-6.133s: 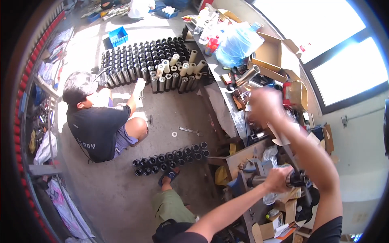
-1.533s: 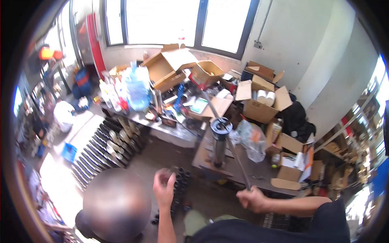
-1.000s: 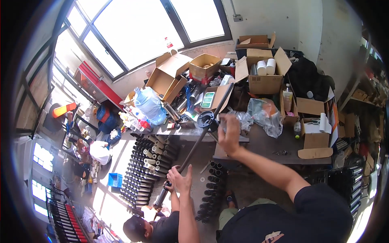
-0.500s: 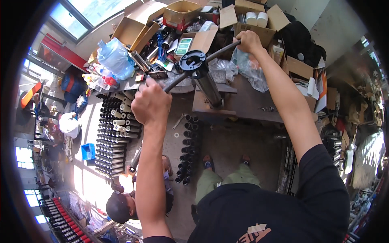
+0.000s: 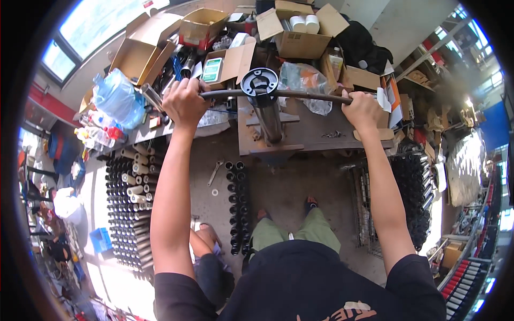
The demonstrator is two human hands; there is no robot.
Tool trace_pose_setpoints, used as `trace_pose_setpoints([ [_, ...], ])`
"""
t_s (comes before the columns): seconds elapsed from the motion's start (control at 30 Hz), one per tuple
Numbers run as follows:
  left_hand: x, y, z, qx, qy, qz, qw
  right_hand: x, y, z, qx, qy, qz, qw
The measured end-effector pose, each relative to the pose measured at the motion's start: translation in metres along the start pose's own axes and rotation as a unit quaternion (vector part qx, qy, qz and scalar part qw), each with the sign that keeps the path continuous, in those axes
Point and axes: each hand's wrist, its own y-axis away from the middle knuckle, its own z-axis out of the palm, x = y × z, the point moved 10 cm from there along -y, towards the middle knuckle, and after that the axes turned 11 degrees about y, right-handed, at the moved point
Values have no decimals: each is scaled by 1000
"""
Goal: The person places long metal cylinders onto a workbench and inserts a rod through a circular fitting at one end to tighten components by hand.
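A long dark metal bar [image 5: 310, 96] runs level across a round black slotted cap [image 5: 259, 82]. Beneath the cap stands a shiny metal cylinder [image 5: 269, 125], leaning slightly, its foot on a block at the bench edge. What clamps the foot is hard to make out. My left hand [image 5: 186, 104] is closed round the bar's left end, knuckles up. The fingers of my right hand [image 5: 364, 111] wrap the other end. Both arms are stretched out.
The workbench [image 5: 316, 128] carries open cardboard boxes [image 5: 302, 43], plastic bags and a blue water jug [image 5: 119, 99]. On the floor stand rows of black tubes [image 5: 238, 208] and stacked cylinders [image 5: 128, 203]. A crouching person [image 5: 206, 238] is at my left, partly hidden by my arm.
The bar has turned clockwise with the cap, from slanting to level. My left hand has gone farther away, my right nearer. The whole view has shifted too.
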Motion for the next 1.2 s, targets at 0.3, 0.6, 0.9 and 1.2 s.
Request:
trace_pose_setpoints([
  [0.3, -14, 15, 33, -13, 66, 69, 995, 9, 35, -32, 53, 8, 29, 998],
  [0.6, 19, 15, 35, -30, -3, -2, 1000, 27, 64, -17, -42, -129, -10, 991],
  [0.9, 199, 64, 197, -676, -150, 93, 716, 118, 9, -73, 191, -219, -51, 956],
  [1.2, 187, 53, 149, -778, -294, 4, 556, 327, 56, 149, 27, -155, 25, 987],
])
